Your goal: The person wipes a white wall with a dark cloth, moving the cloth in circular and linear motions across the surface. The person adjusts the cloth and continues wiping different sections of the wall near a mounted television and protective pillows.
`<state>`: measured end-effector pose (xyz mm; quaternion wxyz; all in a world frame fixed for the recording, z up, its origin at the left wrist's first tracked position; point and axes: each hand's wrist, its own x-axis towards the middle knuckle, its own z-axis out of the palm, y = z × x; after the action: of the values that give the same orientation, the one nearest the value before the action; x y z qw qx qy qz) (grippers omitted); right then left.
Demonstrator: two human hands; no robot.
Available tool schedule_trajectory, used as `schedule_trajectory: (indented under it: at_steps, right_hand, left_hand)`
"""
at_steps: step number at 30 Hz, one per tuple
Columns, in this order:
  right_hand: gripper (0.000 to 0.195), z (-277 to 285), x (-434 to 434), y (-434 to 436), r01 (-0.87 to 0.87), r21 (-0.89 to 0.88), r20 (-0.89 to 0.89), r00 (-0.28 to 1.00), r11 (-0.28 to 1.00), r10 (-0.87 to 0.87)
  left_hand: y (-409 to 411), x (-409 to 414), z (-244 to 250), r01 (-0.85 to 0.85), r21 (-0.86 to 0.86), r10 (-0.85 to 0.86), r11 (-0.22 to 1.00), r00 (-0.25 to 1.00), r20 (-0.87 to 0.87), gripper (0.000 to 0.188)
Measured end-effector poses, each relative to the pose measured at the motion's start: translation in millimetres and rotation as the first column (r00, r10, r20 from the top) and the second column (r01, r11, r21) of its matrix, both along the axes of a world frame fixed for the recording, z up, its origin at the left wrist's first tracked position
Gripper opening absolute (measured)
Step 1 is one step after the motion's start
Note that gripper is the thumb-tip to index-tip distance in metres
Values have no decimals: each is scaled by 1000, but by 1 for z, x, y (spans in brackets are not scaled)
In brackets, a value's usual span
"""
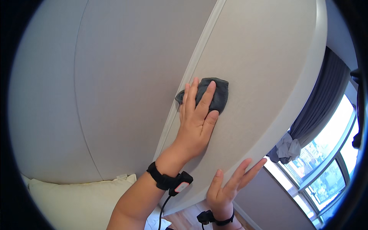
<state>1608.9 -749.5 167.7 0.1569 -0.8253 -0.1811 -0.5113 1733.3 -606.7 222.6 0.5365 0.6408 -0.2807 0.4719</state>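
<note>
A dark grey cloth is pressed flat against a beige panel under the spread fingers of my left hand. One end of the cloth sticks out to the left, over a raised pale trim strip. My right hand is lower and to the right, at the panel's curved pale border. Its fingers are apart and lie along that border, with no object held in them. Both wrists wear black straps with small devices and cables.
A grey-beige panel with a seam spans the left side. Below it lies a cream pillow. Wood flooring shows at the bottom. To the right are a dark grey curtain, bundled pale fabric and a bright window.
</note>
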Motion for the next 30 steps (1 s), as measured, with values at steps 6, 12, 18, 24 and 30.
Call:
schedule_trajectory:
  at_steps: [6,12,18,24,30]
  right_hand:
    - [60,-23,2,-1,-17,-71,130,991,997,26]
    - [38,-18,-10,13,157,-275,65,987,949,-144]
    - [34,-21,-6,19,198,-203,104,978,959,-180]
    - [31,-29,-4,11,80,-199,114,992,977,-58]
    - [27,-64,-4,0,38,-233,157,988,972,0]
  left_hand:
    - [-21,-39,-39,85,180,-101,980,991,84,53]
    - [-12,-26,-64,-44,117,40,992,999,33,55]
    - [3,-4,-67,-12,-16,11,1000,998,-60,57]
    - [-24,-44,-98,31,118,-30,993,1000,-9,56]
    - [-31,-56,-130,74,101,-75,992,997,2,61]
